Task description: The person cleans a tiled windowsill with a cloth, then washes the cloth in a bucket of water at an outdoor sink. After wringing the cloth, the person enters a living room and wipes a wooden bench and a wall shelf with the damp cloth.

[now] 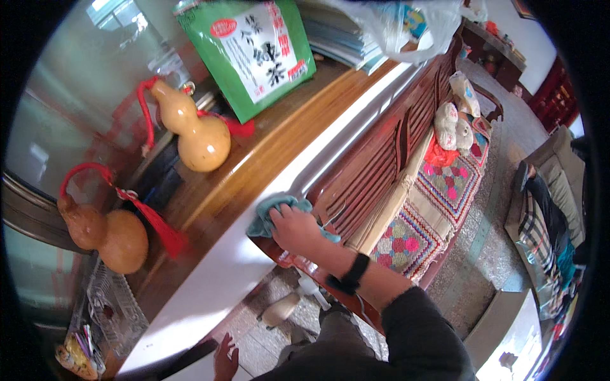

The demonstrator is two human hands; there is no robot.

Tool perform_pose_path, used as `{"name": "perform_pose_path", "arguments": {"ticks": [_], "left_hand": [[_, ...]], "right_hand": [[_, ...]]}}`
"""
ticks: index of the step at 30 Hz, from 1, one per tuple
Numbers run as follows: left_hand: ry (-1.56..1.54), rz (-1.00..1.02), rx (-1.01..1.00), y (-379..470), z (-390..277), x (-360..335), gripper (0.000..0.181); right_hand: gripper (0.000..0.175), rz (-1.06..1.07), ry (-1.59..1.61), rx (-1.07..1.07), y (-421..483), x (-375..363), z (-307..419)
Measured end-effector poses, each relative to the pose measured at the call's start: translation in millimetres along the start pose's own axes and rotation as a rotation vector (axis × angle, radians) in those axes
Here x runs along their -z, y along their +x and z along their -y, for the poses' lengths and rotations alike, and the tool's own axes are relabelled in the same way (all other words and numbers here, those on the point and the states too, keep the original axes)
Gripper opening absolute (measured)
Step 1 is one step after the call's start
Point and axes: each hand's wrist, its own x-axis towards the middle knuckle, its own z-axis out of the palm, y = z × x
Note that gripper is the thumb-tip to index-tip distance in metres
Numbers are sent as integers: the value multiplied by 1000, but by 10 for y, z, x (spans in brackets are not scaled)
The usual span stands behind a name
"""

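Note:
My right hand [293, 228], with a black band on its wrist, holds a bunched teal cloth [262, 216]. The cloth lies against the near top end of a dark red slatted wooden bench [355, 178], beside the white wall [214, 285] below a wooden sill. Down at the lower edge of the view hangs my left hand [226, 357], empty, its fingers a little apart. A thin pale cord [336, 214] runs near the right hand.
On the wooden sill [267, 138] are two bottle gourds [205, 143] [121, 240] with red cords, a green tea packet [252, 57], stacked papers [333, 35] and a clear plastic tray [112, 305]. Crocheted mats [402, 240] and bags [448, 126] cover the bench seat. Clothes lie on an armchair [562, 190].

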Motion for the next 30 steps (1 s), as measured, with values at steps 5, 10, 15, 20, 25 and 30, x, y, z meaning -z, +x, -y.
{"name": "perform_pose_path", "arguments": {"ticks": [5,10,15,20,25,30], "left_hand": [[-148,56,116,200,-248,38,55],[-5,102,165,38,-271,89,52],[193,199,90,-137,-323,112,36],[173,157,89,-54,-505,175,33],[198,159,66,71,-460,234,39],[121,144,33,230,-479,162,51]], "right_hand": [[20,203,17,-4,388,46,31],[33,-547,314,-41,-618,-358,-158],[48,-517,736,-572,-1134,-1427,-416],[43,63,409,-905,-1733,-2098,-945],[49,658,193,-983,-2893,-1737,-1460],[34,-315,517,-956,-2530,-883,-1750]]}}
